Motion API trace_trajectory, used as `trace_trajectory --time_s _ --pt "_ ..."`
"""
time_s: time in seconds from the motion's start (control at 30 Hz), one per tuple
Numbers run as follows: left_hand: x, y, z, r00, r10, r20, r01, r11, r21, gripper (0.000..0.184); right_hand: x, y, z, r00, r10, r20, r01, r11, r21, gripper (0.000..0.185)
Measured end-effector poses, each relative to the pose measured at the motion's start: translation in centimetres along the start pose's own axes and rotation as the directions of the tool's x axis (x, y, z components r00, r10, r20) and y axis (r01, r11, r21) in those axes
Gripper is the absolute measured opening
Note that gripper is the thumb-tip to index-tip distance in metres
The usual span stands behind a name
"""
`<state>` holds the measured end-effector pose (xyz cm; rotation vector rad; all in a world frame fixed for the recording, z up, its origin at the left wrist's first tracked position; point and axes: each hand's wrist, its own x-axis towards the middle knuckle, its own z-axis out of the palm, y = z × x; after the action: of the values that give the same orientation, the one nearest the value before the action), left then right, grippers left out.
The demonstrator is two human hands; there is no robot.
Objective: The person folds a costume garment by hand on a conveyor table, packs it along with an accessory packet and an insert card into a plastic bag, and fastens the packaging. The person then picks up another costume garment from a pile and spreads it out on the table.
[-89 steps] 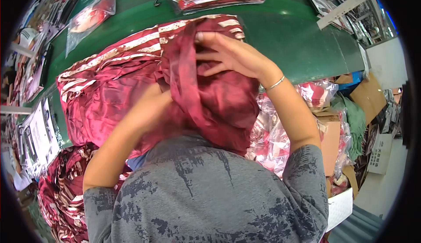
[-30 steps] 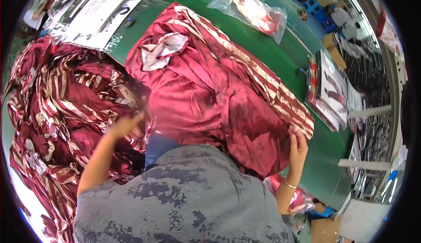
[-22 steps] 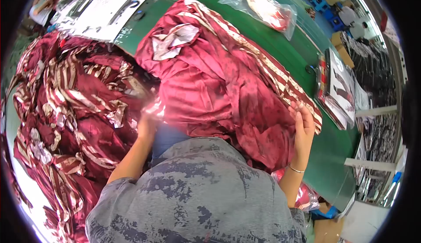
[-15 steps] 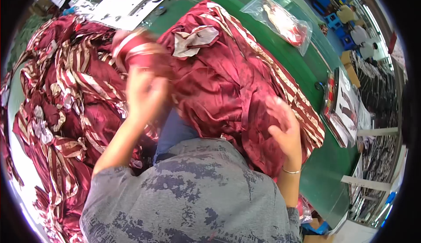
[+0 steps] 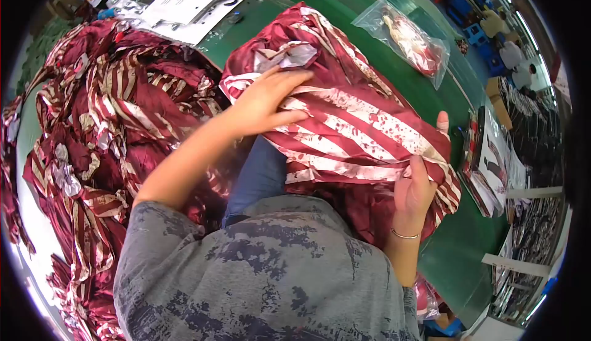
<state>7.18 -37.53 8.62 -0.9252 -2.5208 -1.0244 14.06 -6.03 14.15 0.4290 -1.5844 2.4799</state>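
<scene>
A striped red and white cloth piece [image 5: 363, 128] with red spots lies over plain dark red cloth [image 5: 271, 39] on the green table. Across its left end rests my left hand [image 5: 265, 104], fingers apart and palm down. At the right end, my right hand [image 5: 418, 184] pinches the striped piece's edge between thumb and fingers. A whitish patch of fabric [image 5: 286, 56] shows just beyond my left fingertips. To the left is a large heap of crumpled red and striped cloth [image 5: 123, 150].
Clear bags with printed sheets [image 5: 191, 2] lie at the back left of the green table [image 5: 458, 248]. A bag holding red and white cloth [image 5: 412, 42] is beyond the cloth pile. Packaged items [image 5: 489, 156] sit at the right. People and stools show farther off.
The striped piece, earlier a blurred bunch in my left hand, is now spread over the dark red cloth. My left hand has moved right and opened; my right hand has closed on the striped edge.
</scene>
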Motion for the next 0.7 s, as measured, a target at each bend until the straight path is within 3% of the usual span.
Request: trace_trajectory --time_s 0.03,0.1,0.17,0.2,0.23,0.27,0.3,0.37,0.4,0.43,0.5,0.53,0.57,0.63,0.67,0.7 --pt "0.2 -1.0 0.0 0.995 0.056 0.083 -0.059 0.998 0.035 0.056 -0.2 0.1 -0.3 1.000 0.005 -0.022 -0.004 0.999 0.044 0.075" --pt "1.1 -2.1 -0.4 0.922 -0.110 0.371 0.254 0.896 -0.365 0.042 -0.8 0.2 -1.1 0.999 -0.033 -0.027 0.034 0.999 0.029 0.078" --pt "1.9 -3.1 -0.7 0.926 -0.127 0.356 0.316 0.775 -0.547 0.035 -1.7 -0.2 -1.9 0.997 -0.033 -0.067 0.035 0.999 0.022 0.079" --pt "2.9 -3.0 -1.9 0.892 -0.221 0.394 0.420 0.724 -0.547 0.028 -2.3 -0.5 -2.7 0.997 -0.055 -0.061 0.061 0.994 0.093 0.080" --pt "4.0 -3.9 -2.6 0.937 -0.150 0.314 0.308 0.778 -0.548 0.018 -3.0 -0.7 -3.8 0.995 -0.079 -0.058 0.087 0.983 0.160 0.082" --pt "4.8 -4.3 -3.5 0.942 -0.196 0.271 0.316 0.788 -0.529 0.013 -3.6 -0.7 -5.0 0.987 -0.130 -0.094 0.145 0.973 0.181 0.079" --pt "5.6 -5.7 -3.7 0.953 -0.210 0.219 0.297 0.788 -0.540 0.014 -4.8 -1.1 -5.6 0.955 -0.090 -0.283 0.180 0.934 0.309 0.072" --pt "7.4 -6.2 -4.3 0.924 -0.281 0.258 0.380 0.735 -0.562 0.012 -6.4 -1.7 -8.8 0.898 -0.047 -0.438 0.290 0.812 0.507 0.062" --pt "8.2 -6.6 -4.1 0.923 -0.269 0.275 0.377 0.771 -0.513 0.012 -7.5 -1.7 -10.2 0.848 -0.066 -0.526 0.343 0.825 0.449 0.057" --pt "9.1 -6.9 -3.8 0.919 -0.251 0.305 0.369 0.821 -0.436 0.012 -9.1 -1.7 -12.1 0.905 -0.030 -0.425 0.255 0.836 0.485 0.052" --pt "9.9 -7.9 -2.2 0.917 -0.225 0.329 0.348 0.856 -0.383 0.013 -11.3 -0.8 -14.7 0.752 -0.088 -0.653 0.292 0.933 0.212 0.048" --pt "10.0 -8.2 -0.8 0.936 -0.182 0.302 0.293 0.878 -0.378 0.015 -12.2 -0.9 -15.3 0.723 -0.072 -0.687 0.272 0.944 0.187 0.045" --pt "9.9 -9.2 0.6 0.947 -0.145 0.287 0.233 0.924 -0.303 0.018 -13.2 -0.7 -15.8 0.674 -0.127 -0.728 0.145 0.989 -0.038 0.046" --pt "9.9 -9.0 2.6 0.953 -0.088 0.289 0.157 0.962 -0.223 0.018 -14.2 0.2 -16.6 0.578 -0.242 -0.779 -0.105 0.925 -0.365 0.061" --pt "9.6 -8.8 3.4 0.959 -0.052 0.278 0.084 0.991 -0.102 0.014 -15.3 -0.7 -17.1 0.546 -0.142 -0.826 -0.380 0.837 -0.395 0.071" --pt "9.5 -8.9 4.0 0.956 -0.008 0.294 -0.014 0.997 0.072 0.018 -17.1 -0.5 -20.2 0.606 0.029 -0.795 -0.543 0.746 -0.386 0.084"
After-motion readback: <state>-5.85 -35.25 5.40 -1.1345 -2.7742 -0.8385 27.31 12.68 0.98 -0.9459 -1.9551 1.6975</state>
